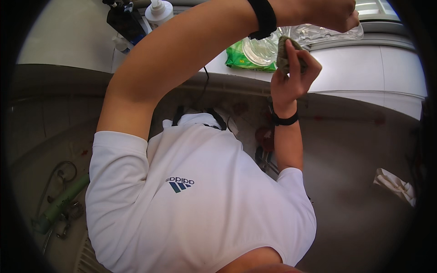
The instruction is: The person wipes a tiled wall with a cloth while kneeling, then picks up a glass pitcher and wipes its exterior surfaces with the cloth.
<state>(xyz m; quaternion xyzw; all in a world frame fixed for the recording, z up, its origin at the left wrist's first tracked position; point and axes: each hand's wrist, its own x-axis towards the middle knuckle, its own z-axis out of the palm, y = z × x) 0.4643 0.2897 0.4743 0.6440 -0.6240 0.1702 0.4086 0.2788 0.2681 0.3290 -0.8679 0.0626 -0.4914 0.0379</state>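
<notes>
My right hand (293, 80) is raised above the counter edge and pinches a small folded olive-grey cloth (283, 56) between thumb and fingers. Across the top of the view stretches my left arm, so that my left hand (336, 15) is beyond the right one with its fingers curled. Just below the left hand is a clear plastic container or wrapper (317, 34); I cannot tell whether that hand grips it. A green soft pack (235, 56), partly under a clear round plastic piece (261, 51), lies on the white counter (358, 68) behind the cloth.
A black pump bottle (124, 22), a white pump bottle (159, 13) and a small white-capped bottle (121, 44) stand at the upper left. A dark cord (207, 76) hangs over the counter edge. Crumpled white paper or cloth (396, 186) lies low at the right.
</notes>
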